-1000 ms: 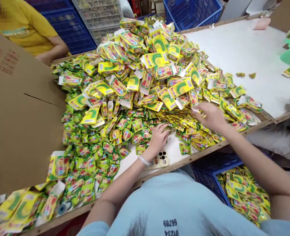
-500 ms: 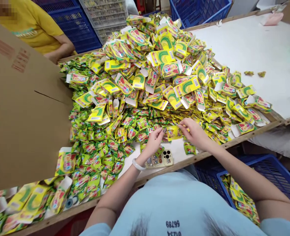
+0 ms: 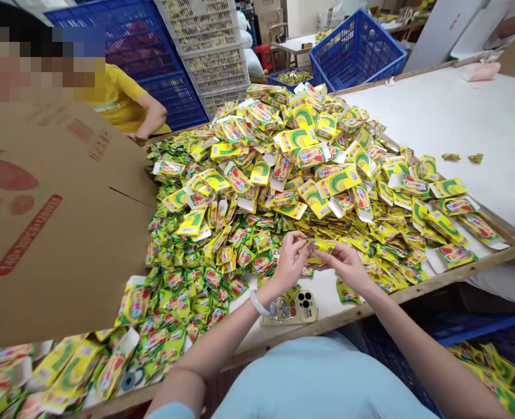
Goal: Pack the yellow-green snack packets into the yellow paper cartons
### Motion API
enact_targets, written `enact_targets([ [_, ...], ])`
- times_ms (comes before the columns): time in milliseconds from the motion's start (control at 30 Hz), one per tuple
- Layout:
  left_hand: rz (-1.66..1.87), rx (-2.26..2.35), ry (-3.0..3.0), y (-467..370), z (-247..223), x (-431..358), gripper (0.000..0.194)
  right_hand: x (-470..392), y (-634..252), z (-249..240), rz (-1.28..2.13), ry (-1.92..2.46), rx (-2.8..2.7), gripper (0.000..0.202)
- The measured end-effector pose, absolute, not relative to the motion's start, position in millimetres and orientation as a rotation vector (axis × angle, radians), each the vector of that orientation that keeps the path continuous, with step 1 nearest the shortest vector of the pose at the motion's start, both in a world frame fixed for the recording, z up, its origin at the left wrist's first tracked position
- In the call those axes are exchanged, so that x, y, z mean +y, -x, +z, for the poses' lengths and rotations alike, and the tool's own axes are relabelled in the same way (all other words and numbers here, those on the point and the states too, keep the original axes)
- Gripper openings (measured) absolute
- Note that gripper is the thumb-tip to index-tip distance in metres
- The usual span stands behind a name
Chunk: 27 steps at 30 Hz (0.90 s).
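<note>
Both my hands pinch a small yellow packet (image 3: pixel 325 246) above the near edge of the pile. My left hand (image 3: pixel 291 262), with a white bangle at its wrist, grips the packet's left end. At the other end, the fingers of my right hand (image 3: pixel 348 266) are closed on it. A phone in a cartoon-decorated case (image 3: pixel 283 312) lies just below my hands, partly overlapped by a green packet. Another green packet (image 3: pixel 347 292) lies below my right hand. Behind my hands rises a heap of yellow printed boxes (image 3: pixel 336 180), several with open flaps.
Small green packets (image 3: pixel 183 291) spread on the left beside a large cardboard carton (image 3: pixel 78 244). A wooden rim (image 3: pixel 414 291) edges the table. Blue crates (image 3: pixel 357 52) stand behind and below. A person in a yellow shirt (image 3: pixel 124 99) is at the far left.
My view has tilted upward, so the table sits lower in it. My hands have come closer together, and the yellow packet between them now appears narrower.
</note>
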<state>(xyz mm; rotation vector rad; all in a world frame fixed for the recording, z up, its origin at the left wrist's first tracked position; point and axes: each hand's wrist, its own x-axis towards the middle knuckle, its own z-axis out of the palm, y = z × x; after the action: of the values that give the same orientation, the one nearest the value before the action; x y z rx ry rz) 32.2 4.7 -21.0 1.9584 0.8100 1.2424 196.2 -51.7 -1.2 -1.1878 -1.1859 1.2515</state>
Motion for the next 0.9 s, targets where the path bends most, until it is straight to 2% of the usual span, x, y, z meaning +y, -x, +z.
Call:
enact_targets([
  [67, 1.28, 0.835, -2.242, -32, -9, 31, 0.027, -53, -206, 1, 1.209, 1.229, -1.139, 0.043],
  [133, 1.312, 1.022, -2.457, -29, 4, 66, 0.032, -55, -217, 2, 1.16, 1.27, -1.136, 0.041],
  [200, 1.192, 1.3, -2.577, -24, 13, 102, 0.047, -59, -227, 2, 1.135, 1.288, -1.146, 0.04],
  [300, 0.99, 1.462, -2.672, -15, 14, 130, 0.039, -66, -232, 1, 1.089, 1.284, -1.245, 0.04],
  [400, 1.176, 1.429, -2.623, -1, 2, 108, 0.027, -71, -222, 2, 0.876, 1.278, -1.566, 0.031],
  [533, 1.435, 1.154, -2.511, 21, -19, 31, 0.027, -67, -200, 0, 0.505, 1.112, -2.029, 0.023],
  [733, 1.612, 1.265, -1.853, 26, -58, -31, 0.027, -67, -181, -7, 0.138, 0.922, -2.277, 0.031],
  [900, 1.676, 1.116, -1.895, 31, -65, -23, 0.019, -74, -184, 5, -0.12, 0.937, -2.392, 0.042],
])
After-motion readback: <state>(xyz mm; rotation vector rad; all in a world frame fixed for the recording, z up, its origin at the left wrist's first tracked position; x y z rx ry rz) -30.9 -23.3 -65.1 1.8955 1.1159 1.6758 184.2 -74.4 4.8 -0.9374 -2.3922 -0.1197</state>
